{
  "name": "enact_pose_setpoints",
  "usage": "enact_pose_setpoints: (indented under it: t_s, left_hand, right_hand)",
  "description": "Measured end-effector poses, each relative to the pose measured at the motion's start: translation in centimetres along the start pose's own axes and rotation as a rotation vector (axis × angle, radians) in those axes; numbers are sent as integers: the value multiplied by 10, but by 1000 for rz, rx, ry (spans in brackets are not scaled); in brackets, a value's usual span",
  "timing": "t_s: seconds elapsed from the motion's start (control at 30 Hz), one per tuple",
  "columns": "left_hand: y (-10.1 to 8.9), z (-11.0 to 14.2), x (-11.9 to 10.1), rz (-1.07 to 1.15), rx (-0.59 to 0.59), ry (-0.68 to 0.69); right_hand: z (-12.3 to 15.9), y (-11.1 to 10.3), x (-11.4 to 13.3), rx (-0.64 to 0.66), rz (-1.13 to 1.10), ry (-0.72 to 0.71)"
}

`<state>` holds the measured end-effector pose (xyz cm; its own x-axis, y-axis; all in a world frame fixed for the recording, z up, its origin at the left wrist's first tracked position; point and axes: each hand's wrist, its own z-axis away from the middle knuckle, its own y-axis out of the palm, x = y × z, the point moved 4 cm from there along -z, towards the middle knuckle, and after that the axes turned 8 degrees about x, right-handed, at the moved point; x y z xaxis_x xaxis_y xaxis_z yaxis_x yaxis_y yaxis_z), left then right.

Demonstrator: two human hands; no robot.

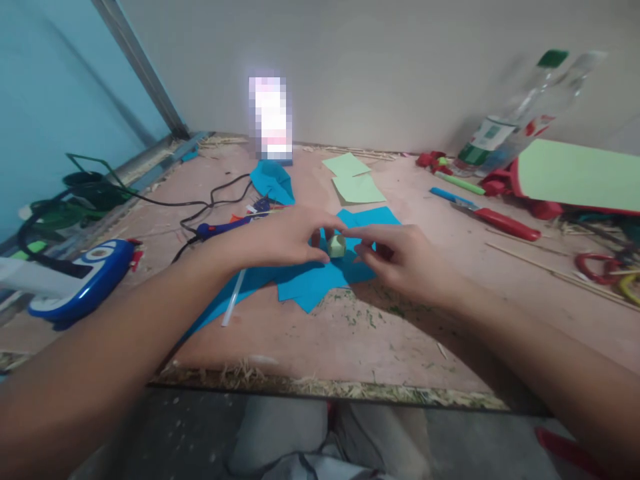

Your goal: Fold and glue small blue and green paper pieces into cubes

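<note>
Between my hands is a small light green folded paper piece [338, 247] with a rounded, faceted shape. My left hand [305, 233] has its thumb and fingers closed around the piece from the left. From the other side, my right hand [407, 257] reaches in with the index fingertip at the top of the piece. The right thumb is a little apart from it, and the other fingers are curled. Under both hands lie overlapping blue paper sheets [305, 290]. A translucent glue stick [233, 300] rests near my left wrist. A blue glue gun [213, 230] is partly hidden behind my left forearm.
Light green paper squares [357, 189] and a crumpled blue paper [273, 180] lie farther back. A lit phone [273, 120] leans against the wall. At right are a red-handled knife [507, 223], thin sticks, scissors [597, 267] and bottles [487, 143]. A blue-white device [83, 280] stands at left.
</note>
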<state>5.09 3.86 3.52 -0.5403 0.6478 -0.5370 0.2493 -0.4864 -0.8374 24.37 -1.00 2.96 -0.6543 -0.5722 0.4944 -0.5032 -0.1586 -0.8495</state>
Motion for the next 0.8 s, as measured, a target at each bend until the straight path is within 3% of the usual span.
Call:
enact_pose_setpoints:
  t_s: [0.13, 0.3, 0.4, 0.53, 0.8]
  left_hand:
    - [2, -4, -7, 50, -57, -75]
    - [6, -7, -8, 249, -260, -206]
    - [11, -9, -9, 318, -248, -179]
    - [17, -11, -12, 422, -197, -161]
    - [25, -9, -19, 540, -412, -87]
  right_hand:
    - [-1, -5, -1, -81, -116, 29]
    - [0, -7, -6, -89, -316, 51]
    - [2, -5, -2, -49, -300, -20]
    - [4, -3, 0, -28, -307, -8]
    - [1, -19, -7, -201, -504, 75]
